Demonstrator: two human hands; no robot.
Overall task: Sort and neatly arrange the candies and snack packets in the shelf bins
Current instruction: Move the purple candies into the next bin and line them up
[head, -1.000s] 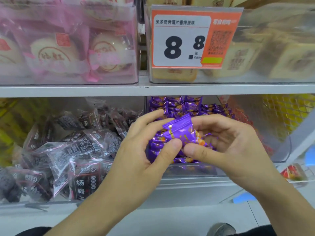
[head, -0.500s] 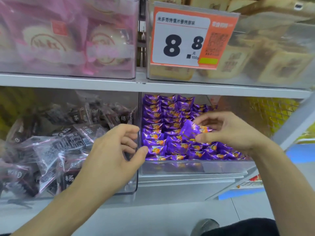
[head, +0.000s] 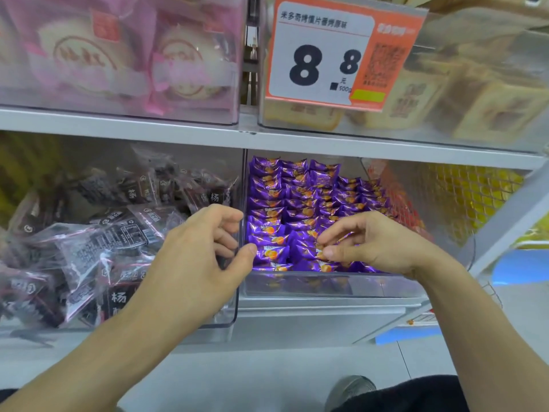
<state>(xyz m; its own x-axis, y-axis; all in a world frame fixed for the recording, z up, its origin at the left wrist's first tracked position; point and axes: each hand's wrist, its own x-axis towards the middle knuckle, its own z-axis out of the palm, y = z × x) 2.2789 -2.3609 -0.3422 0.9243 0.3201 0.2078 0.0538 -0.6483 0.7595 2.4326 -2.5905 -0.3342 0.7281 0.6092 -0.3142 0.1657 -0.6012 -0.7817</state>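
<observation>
Right hand [head: 377, 242] sits low over the purple candies [head: 297, 209] in the clear middle bin [head: 326, 285], thumb and forefinger pinched narrow on one packet at the front rows. Left hand [head: 196, 257] hovers at the divider wall between bins, fingers loosely curled, holding nothing. Risk: slick foil wrappers are pillow-shaped with crimped ends, so a nudge could slide neighbours and break the neat rows; the pinched packet may sit crooked or ride over the next one. Left wrist could also brush the dark snack packets [head: 98, 242], crinkly translucent film, heaped loose in the left bin [head: 231, 316]. Bins are hard glossy plastic. Price sign [head: 323, 55] above.
</observation>
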